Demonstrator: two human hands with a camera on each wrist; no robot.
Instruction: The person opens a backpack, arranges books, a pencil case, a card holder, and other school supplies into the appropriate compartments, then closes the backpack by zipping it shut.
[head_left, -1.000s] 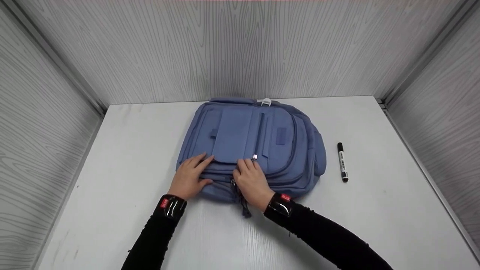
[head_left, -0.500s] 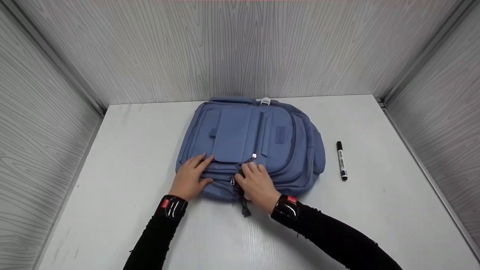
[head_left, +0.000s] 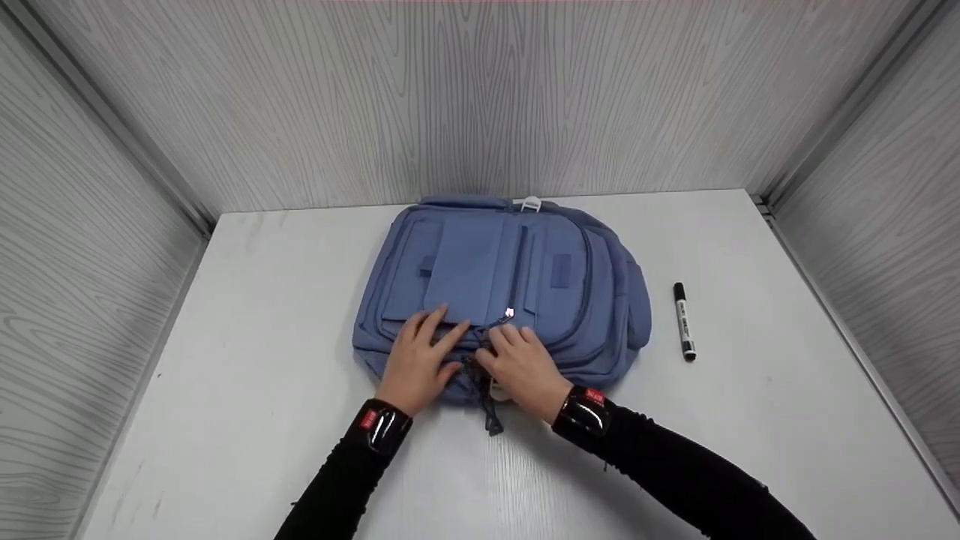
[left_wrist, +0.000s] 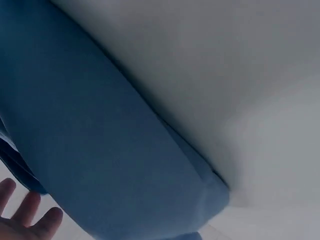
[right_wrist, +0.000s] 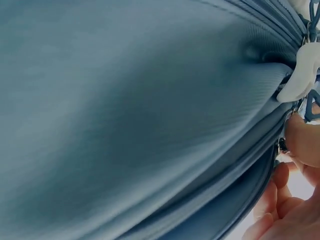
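A blue backpack (head_left: 465, 262) lies on its back on the white table, front pockets up. My left hand (head_left: 420, 364) rests on its near edge with fingers spread over the front flap and thumb along the side. Close to its right, my right hand (head_left: 521, 367) has its fingers curled at the zipper line, pinching a zipper pull that they mostly hide. A metal slider (right_wrist: 282, 145) shows right at the fingertips in the right wrist view. Beside it hangs a white charm (right_wrist: 302, 72). Dark cord pulls (head_left: 491, 420) dangle over the bag's near side.
A black-and-white marker (head_left: 684, 322) lies on the table (head_left: 765, 450) to the right of the backpack. Another zipper pull (head_left: 509, 312) sits on the front pocket, and a white clip (head_left: 532, 203) is at the far edge. Grey wood-patterned panels (head_left: 480, 97) enclose the table.
My left hand has slid right along the backpack's near edge, closer to my right hand. My right hand has shifted slightly right and down, uncovering the front pocket's pull cord and the white charm.
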